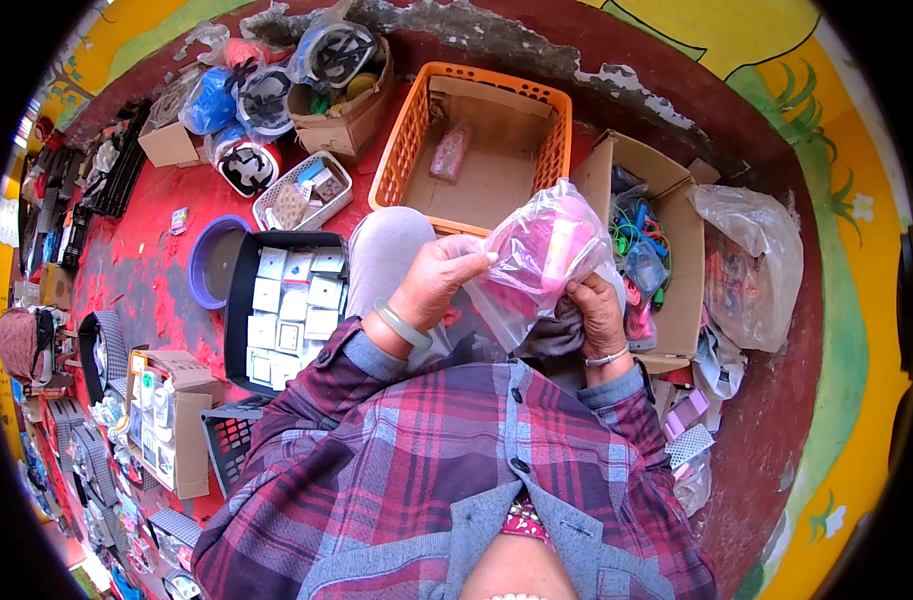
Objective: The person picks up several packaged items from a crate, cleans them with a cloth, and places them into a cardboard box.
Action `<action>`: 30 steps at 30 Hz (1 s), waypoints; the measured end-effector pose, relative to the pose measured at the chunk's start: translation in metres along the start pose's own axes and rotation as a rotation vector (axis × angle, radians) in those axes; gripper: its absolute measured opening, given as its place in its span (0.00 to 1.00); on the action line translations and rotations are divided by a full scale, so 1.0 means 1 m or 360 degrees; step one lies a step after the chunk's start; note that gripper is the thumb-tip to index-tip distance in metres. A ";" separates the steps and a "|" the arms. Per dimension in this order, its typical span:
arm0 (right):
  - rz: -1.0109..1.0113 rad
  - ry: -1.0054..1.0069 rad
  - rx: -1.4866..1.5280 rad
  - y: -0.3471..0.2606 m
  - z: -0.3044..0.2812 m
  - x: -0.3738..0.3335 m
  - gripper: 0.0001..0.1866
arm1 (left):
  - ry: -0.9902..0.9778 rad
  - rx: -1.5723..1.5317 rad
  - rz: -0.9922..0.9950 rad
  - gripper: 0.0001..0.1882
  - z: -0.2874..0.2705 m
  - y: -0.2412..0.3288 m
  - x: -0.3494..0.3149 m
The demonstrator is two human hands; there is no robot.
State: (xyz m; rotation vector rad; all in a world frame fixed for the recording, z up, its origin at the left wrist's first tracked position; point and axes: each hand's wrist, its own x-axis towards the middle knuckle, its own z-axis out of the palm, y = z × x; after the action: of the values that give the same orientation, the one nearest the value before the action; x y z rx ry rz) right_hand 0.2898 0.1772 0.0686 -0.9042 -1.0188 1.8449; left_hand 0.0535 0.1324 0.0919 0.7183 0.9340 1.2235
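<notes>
Clear bag (516, 318) of pink goods pinched between two hands

An orange basket (396, 150) lies ahead of the person, a pink packet (451, 152) inside it. To the right stands an open carton (683, 300) of colourful tangled items, with a plastic sack (751, 265) beside it. To the left, a black box (238, 325) holds rows of white boxes (324, 292), next to a purple tub (199, 270). A knee (384, 250) comes between the black box and the orange basket. The bag hides part of the basket's near right corner.

The bag is held up in front of the chest. The left hand (434, 282) pinches its left edge between thumb and forefinger; the right hand (600, 315) grips its right side, thumb uppermost, other fingers partly hidden.
</notes>
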 end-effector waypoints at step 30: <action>-0.0816 -0.0161 -0.1179 -0.066 0.070 0.003 0.12 | -0.0007 -0.1274 0.0101 0.27 0.011 -0.008 0.013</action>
State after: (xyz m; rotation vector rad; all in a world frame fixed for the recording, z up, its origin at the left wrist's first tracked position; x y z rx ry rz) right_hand 0.2485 0.1812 0.1556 -0.8446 -1.8577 1.0859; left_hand 0.0676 0.1439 0.0871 0.1082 0.3503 1.5018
